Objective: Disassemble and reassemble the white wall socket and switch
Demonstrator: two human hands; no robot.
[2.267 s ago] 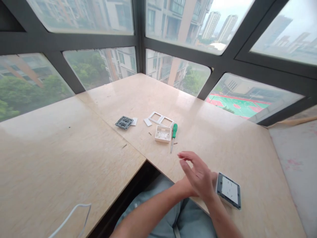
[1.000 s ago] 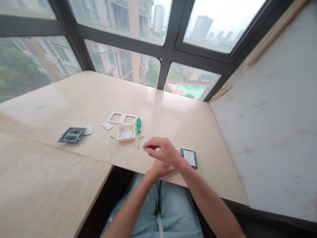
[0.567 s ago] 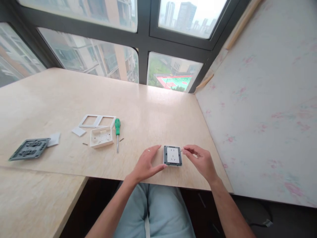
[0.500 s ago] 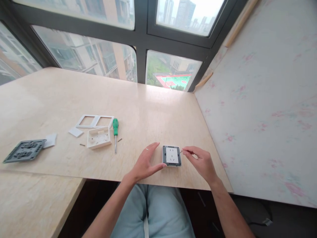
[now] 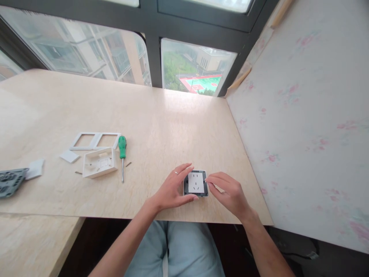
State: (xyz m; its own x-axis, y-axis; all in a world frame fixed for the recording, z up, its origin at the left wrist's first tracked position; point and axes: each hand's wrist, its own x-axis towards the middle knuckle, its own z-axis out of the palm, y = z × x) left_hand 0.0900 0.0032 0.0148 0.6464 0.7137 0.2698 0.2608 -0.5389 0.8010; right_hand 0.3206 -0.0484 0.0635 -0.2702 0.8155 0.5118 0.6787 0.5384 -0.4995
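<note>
Counter (image 5: 175, 127) beside window (image 5: 198, 69) | socket (image 5: 196, 183) near front edge | left hand (image 5: 174, 190) holds it across, probably so it cannot slide | right hand (image 5: 229, 191) pinched narrow at its right side; pinched thing too small to tell

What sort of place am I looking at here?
Likely a room in an upper-floor home: there is floral wallpaper, a stone-look countertop set against a dark-framed window, and beyond the glass a sports court lies far below.

No text, label, brand or number is legible — anywhere here.
</note>
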